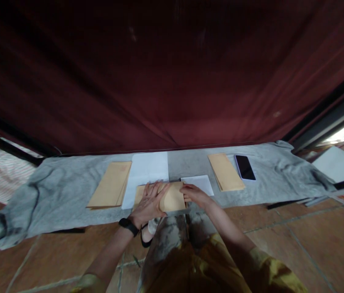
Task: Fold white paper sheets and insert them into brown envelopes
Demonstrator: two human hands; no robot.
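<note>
Pressing one brown envelope [173,199], left hand [149,201] fingers spread | right hand [194,193] seemingly pinching its edge | two envelope stacks [110,189] [225,171] (one phone [245,167])

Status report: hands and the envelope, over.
Left hand flat on brown envelope. Right hand at its right edge, grip unclear. Left stack, right stack, phone lie apart from hands.

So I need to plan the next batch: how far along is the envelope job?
Possibly done: the right envelope stack, though I cannot tell filled from empty. In hand: the left hand presses the middle envelope flat, the right hand at its edge. Probably left: the left envelope stack and white sheets.
</note>
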